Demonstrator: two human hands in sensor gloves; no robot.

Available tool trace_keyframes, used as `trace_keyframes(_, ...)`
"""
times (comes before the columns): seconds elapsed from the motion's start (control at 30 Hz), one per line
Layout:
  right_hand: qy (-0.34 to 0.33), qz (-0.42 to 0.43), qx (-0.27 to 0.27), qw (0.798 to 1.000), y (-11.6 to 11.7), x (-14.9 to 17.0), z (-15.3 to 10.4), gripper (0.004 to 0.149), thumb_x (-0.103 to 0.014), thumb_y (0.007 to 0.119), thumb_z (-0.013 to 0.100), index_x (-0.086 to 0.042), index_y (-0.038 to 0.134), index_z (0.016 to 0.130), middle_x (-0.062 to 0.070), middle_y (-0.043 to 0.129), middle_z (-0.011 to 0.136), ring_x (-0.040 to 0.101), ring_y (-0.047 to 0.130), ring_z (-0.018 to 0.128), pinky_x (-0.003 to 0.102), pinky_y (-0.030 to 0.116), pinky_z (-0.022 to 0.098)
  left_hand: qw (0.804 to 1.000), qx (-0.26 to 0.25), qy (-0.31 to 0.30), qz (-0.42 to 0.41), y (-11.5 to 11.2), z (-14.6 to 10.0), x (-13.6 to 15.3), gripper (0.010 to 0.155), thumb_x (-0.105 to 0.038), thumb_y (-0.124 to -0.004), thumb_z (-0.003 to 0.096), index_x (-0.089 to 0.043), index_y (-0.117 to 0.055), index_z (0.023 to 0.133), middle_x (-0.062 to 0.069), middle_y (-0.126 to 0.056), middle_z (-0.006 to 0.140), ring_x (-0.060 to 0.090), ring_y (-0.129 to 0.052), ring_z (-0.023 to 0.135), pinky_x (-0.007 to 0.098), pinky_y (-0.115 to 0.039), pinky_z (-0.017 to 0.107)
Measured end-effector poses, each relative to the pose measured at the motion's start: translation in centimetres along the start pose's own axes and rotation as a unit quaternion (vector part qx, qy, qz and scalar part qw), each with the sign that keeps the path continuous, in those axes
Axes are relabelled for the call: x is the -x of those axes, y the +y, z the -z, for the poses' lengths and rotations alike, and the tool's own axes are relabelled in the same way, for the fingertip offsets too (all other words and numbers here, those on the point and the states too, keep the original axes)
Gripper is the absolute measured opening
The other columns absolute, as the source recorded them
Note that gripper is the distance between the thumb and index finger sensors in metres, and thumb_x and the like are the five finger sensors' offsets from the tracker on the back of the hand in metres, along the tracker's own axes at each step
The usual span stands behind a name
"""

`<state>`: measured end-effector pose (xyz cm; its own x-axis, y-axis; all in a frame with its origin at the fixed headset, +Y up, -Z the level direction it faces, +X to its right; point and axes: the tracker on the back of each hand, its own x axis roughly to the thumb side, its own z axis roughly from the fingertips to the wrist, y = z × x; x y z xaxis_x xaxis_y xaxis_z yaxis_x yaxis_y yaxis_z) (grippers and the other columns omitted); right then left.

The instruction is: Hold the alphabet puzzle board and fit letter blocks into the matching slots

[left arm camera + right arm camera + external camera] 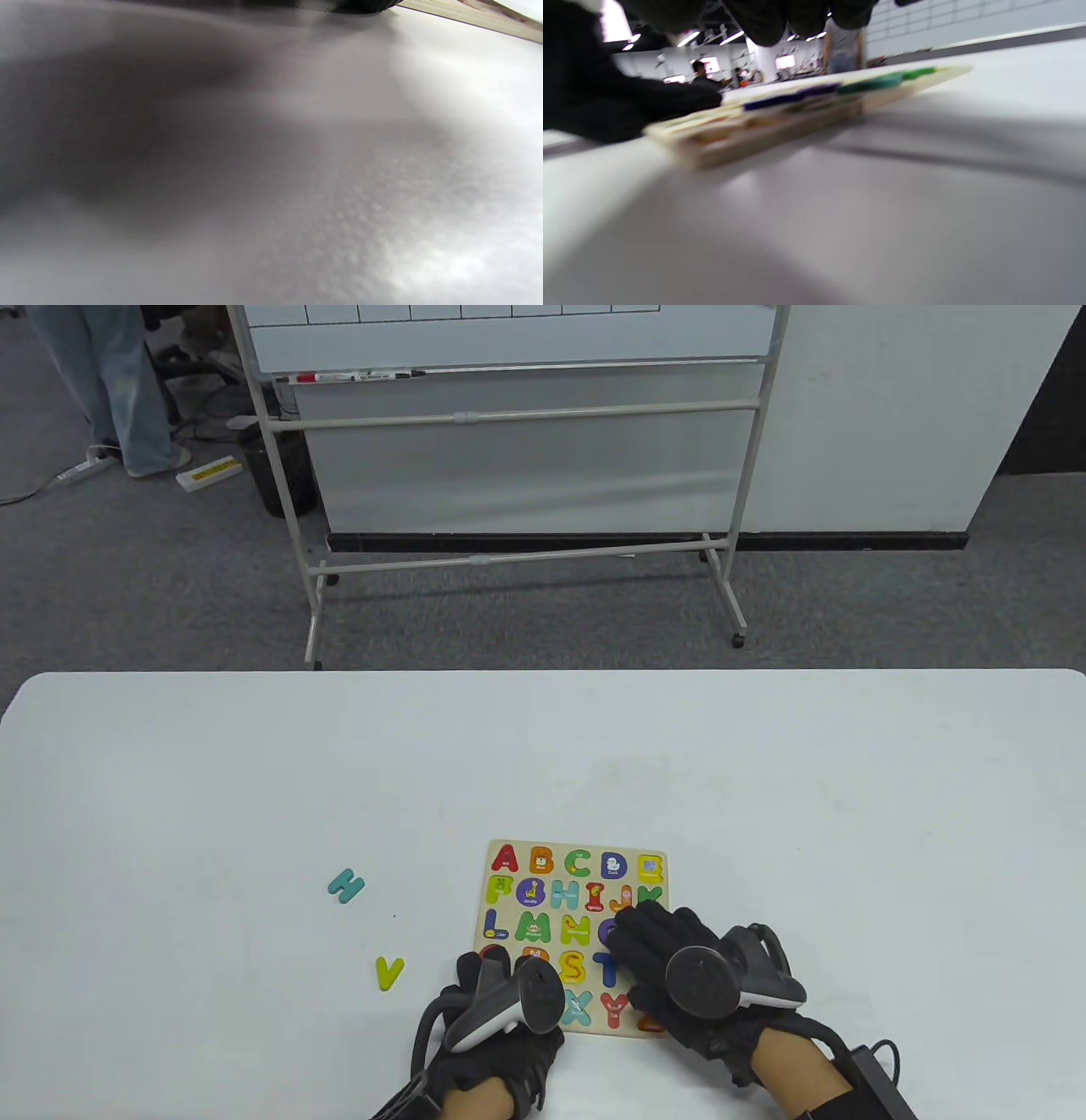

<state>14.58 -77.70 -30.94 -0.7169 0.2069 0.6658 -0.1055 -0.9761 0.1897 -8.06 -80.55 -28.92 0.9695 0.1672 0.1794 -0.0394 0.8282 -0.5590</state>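
We are at a white table (254, 780) in a room with grey carpet and a rolling whiteboard (509, 415) beyond the far edge. Near the near edge, slightly right of centre, lies the alphabet puzzle board (551, 853), and most of its slots already carry coloured letters, from A through the lower rows.

Our left hand (501, 1010) rests at the board's near left corner, and our right hand (679, 959) lies over its right side, fingers spread flat across the letters there. Neither hand appears to hold a block, though the trackers hide the fingertips, so we cannot be sure. The right wrist view shows the board's edge slightly raised off the table, with dark gloved fingers on top of it.

Two blocks remain loose on the table, well apart from the board to its left: a teal H (345, 886) and, nearer to us, a yellow-green V (389, 972). We judge the task nearly finished, with those two letters left to seat.
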Motion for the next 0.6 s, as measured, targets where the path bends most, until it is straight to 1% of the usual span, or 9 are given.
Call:
trace_keyframes(0.1,-0.03,-0.026,-0.033,0.999,0.7,-0.7,-1.0,0.069,-0.054,0.053,0.049,-0.029,0.046,0.112,0.003,0.037,0.121,0.029,0.037,0.115,0.052,0.035,0.078,1.0,0.001,0.0,-0.002,0.0,0.0,0.0,0.082,-0.05,-0.05,0.0514,-0.01,-0.002,0.105,0.031,0.007,0.105,0.063,0.003,0.092,0.072,-0.021,0.064)
trace_keyframes(0.2,-0.047,-0.045,-0.021,0.998,0.6,-1.3,-1.9,0.067,-0.054,0.053,0.049,-0.03,0.053,0.111,0.003,0.044,0.12,0.028,0.043,0.115,0.052,0.038,0.078,1.0,0.001,0.0,-0.001,0.0,0.0,0.0,0.082,-0.05,-0.05,0.0513,-0.01,-0.002,0.105,0.031,0.007,0.105,0.063,0.003,0.092,0.072,-0.021,0.064)
trace_keyframes(0.27,-0.052,-0.047,-0.02,0.997,0.7,-1.5,-2.4,0.067,-0.054,0.053,0.049,-0.029,0.054,0.111,0.003,0.046,0.12,0.03,0.045,0.114,0.052,0.04,0.078,1.0,0.001,0.0,-0.001,0.0,0.0,0.0,0.082,-0.05,-0.05,0.0513,-0.01,-0.002,0.105,0.031,0.007,0.105,0.063,0.003,0.092,0.072,-0.021,0.064)
trace_keyframes(0.37,-0.043,-0.059,-0.065,0.995,1.3,-1.5,-2.9,0.07,-0.055,0.05,0.049,-0.028,0.045,0.113,0.005,0.039,0.121,0.031,0.04,0.115,0.053,0.037,0.079,1.0,0.001,0.0,0.0,0.0,0.0,0.0,0.082,-0.05,-0.05,0.0513,-0.01,-0.002,0.105,0.031,0.007,0.105,0.063,0.003,0.092,0.072,-0.021,0.064)
trace_keyframes(0.4,-0.043,-0.062,-0.085,0.994,1.6,-1.4,-3.0,0.071,-0.055,0.049,0.05,-0.027,0.04,0.114,0.008,0.035,0.122,0.032,0.036,0.116,0.054,0.036,0.079,1.0,0.001,0.0,0.0,0.0,0.0,0.0,0.082,-0.05,-0.05,0.0513,-0.009,-0.002,0.105,0.031,0.007,0.105,0.063,0.003,0.092,0.072,-0.021,0.064)
trace_keyframes(0.43,-0.042,-0.064,-0.102,0.992,1.9,-1.4,-3.1,0.073,-0.056,0.047,0.05,-0.026,0.033,0.115,0.005,0.029,0.122,0.033,0.031,0.116,0.054,0.033,0.079,1.0,0.0,0.0,0.0,0.0,0.0,0.0,0.082,-0.05,-0.05,0.0513,-0.01,-0.002,0.105,0.031,0.007,0.105,0.063,0.003,0.092,0.072,-0.021,0.064)
trace_keyframes(0.47,-0.04,-0.064,-0.12,0.99,2.1,-1.4,-3.1,0.074,-0.056,0.044,0.051,-0.026,0.026,0.115,0.008,0.022,0.122,0.033,0.025,0.116,0.055,0.03,0.079,1.0,0.0,0.0,0.0,0.0,0.0,0.0,0.082,-0.05,-0.05,0.0513,-0.01,-0.002,0.105,0.031,0.007,0.105,0.063,0.003,0.092,0.072,-0.021,0.064)
trace_keyframes(0.5,-0.04,-0.063,-0.133,0.988,2.3,-1.4,-3.1,0.075,-0.057,0.043,0.051,-0.025,0.021,0.115,0.008,0.017,0.122,0.034,0.02,0.116,0.055,0.028,0.079,1.0,0.0,0.0,0.0,0.0,0.0,0.0,0.082,-0.05,-0.05,0.0513,-0.01,-0.002,0.105,0.031,0.007,0.105,0.063,0.003,0.092,0.072,-0.021,0.064)
trace_keyframes(0.6,-0.044,-0.057,-0.147,0.986,2.5,-1.5,-3.1,0.076,-0.058,0.04,0.051,-0.023,0.015,0.115,0.009,0.01,0.122,0.034,0.013,0.116,0.058,0.027,0.079,1.0,-0.001,0.0,0.002,0.0,0.0,0.0,0.083,-0.051,-0.05,0.0512,-0.01,-0.002,0.105,0.031,0.007,0.105,0.062,0.003,0.093,0.072,-0.021,0.064)
